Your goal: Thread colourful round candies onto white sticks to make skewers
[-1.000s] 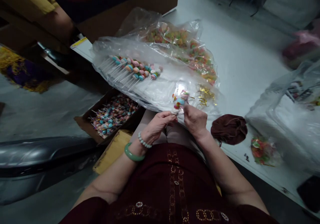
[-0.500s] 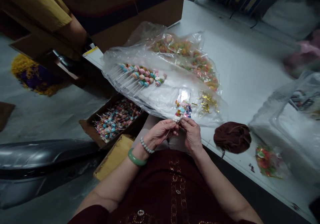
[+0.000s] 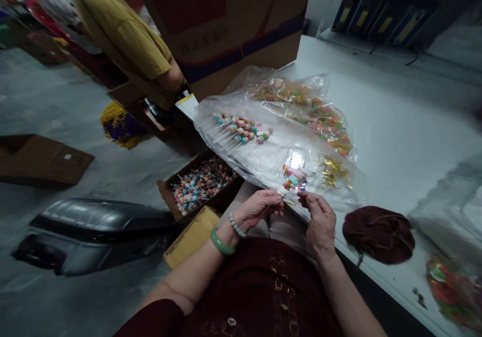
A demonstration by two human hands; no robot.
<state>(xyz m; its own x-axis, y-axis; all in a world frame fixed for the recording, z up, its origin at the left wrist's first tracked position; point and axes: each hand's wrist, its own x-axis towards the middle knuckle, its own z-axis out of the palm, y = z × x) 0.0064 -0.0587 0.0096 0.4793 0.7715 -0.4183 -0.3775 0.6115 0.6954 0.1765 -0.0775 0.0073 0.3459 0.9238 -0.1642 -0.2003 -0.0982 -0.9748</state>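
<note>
My left hand (image 3: 260,207) is closed in a pinch on the lower end of a candy skewer (image 3: 293,179), whose bright pieces point away from me over the plastic sheet's near edge. A thin gold twist tie (image 3: 289,204) shows just beside those fingertips. A short gap to the right, my right hand (image 3: 320,221) has its thumb and fingers drawn together; whatever they pinch is too small to make out. Finished-looking candy skewers (image 3: 244,130) lie in a row on the clear plastic sheet (image 3: 278,148), sticks toward the left. Loose gold twist ties (image 3: 333,172) are scattered at its right.
Bagged gummy candies (image 3: 301,96) lie at the back of the white table (image 3: 384,116). A box of candy sticks (image 3: 199,184) stands low at left, near a dark suitcase (image 3: 101,234). A brown cloth bundle (image 3: 378,234) is at right. A person in a yellow shirt (image 3: 128,40) stands behind.
My right hand has moved away from the left hand and the skewer; before, their fingertips met. The left hand still grips the skewer. The view has shifted, so everything sits lower and farther right.
</note>
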